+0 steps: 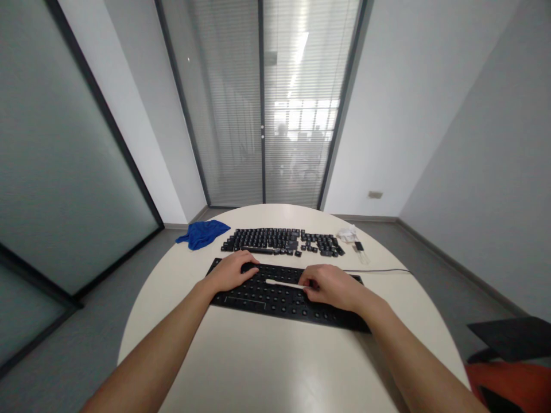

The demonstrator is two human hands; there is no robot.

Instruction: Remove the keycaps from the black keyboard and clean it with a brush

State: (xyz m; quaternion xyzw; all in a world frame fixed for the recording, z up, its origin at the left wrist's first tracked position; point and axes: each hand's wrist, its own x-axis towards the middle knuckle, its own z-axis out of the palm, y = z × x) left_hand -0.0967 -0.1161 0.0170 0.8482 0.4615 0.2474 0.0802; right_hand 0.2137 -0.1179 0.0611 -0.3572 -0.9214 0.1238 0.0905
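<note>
A black keyboard base [275,298] with its keycaps off lies slightly tilted across the table, rows of small switch posts showing. My left hand [230,272] rests on its left part, thumb and forefinger apart; the other fingers are partly hidden. Over the right half, my right hand [331,285] pinches a white cotton swab [284,284] between thumb and fingers. The swab points left, its tip above the middle of the base. Loose black keycaps [267,238] are laid out in rows beyond the base, with a long spacebar [257,250] along their near side.
A crumpled blue cloth [203,234] lies at the table's far left. White crumpled tissue [346,233] and a small black-ended tool [359,246] lie at the far right. A cable [383,270] runs off the right edge of the round table [241,355]. An orange-and-black chair [508,378] stands at right.
</note>
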